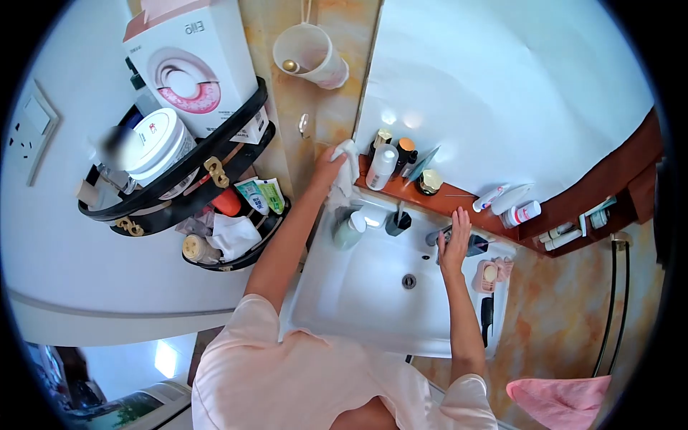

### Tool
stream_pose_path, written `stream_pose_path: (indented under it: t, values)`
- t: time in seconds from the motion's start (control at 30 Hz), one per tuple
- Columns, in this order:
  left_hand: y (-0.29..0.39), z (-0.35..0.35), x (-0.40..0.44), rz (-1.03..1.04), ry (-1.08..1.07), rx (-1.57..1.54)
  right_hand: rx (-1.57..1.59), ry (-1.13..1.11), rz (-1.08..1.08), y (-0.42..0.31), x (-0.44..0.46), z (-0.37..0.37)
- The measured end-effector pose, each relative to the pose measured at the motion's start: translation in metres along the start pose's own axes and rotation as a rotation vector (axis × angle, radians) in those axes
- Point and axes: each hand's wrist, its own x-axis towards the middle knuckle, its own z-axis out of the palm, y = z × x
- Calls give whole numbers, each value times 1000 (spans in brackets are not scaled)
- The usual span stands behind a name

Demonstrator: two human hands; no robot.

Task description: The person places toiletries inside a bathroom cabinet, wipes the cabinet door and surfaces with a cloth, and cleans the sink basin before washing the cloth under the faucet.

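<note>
A white cloth [347, 166] is held by my left hand [328, 170] against the tiled wall, at the left end of the reddish-brown wooden shelf [403, 188]. My right hand [456, 242] is over the faucet at the back of the white sink [358, 294], palm down with its fingers stretched out and nothing gripped. Bottles and jars, among them a white bottle [382, 167] and a gold-lidded jar [429, 182], stand on the shelf below the mirror [494, 93]. The faucet is mostly hidden by my right hand.
A black corner rack [215, 172] with a white box [190, 72], tubs and tubes is at the left. A cup [312, 56] hangs on the wall. On the sink's rim are a pale green bottle [349, 230], a soap dish [485, 276] and a black comb [487, 320].
</note>
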Motion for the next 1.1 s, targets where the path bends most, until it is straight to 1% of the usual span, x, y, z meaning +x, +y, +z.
stream_pose_path:
  t: [0.03,0.13,0.23,0.33,0.43,0.53,0.63,0.67,0.73,0.83,0.87,0.93,1.03,1.1]
  values:
    - [5,-2,-2,-29,-32,-81,5,-11,19,-2,1,-3]
    - [20,-3,-38,-180,46,-170,36,4,2,3,0,0]
    - [-8,-19,-44,-210,-21,-344,43,10,4,4,-1,-1]
    - [-7,-17,-35,-261,10,-381,58,11,9,5,-1,-1]
    - [0,-13,-25,-261,9,-315,76,15,6,5,0,-3]
    - [-1,-12,-31,-204,-16,-319,112,0,8,6,0,-7]
    - [-4,-17,-66,-252,36,-421,110,-16,6,8,0,-10]
    - [-6,-13,-87,-248,81,-520,118,-19,7,9,-1,-10]
    - [-2,5,-130,-238,165,-715,135,-20,12,12,-2,-8]
    - [-26,42,-155,-381,268,-769,130,-2,15,10,-1,-10]
    - [-18,64,-158,-404,319,-769,147,-9,8,10,-1,-10]
    - [-31,93,-145,-363,268,-877,169,-19,1,13,-1,-12]
    - [-28,135,-126,-384,229,-1007,235,-41,-29,14,0,-27]
    - [-28,148,-115,-308,194,-1145,336,-28,13,16,-9,-38]
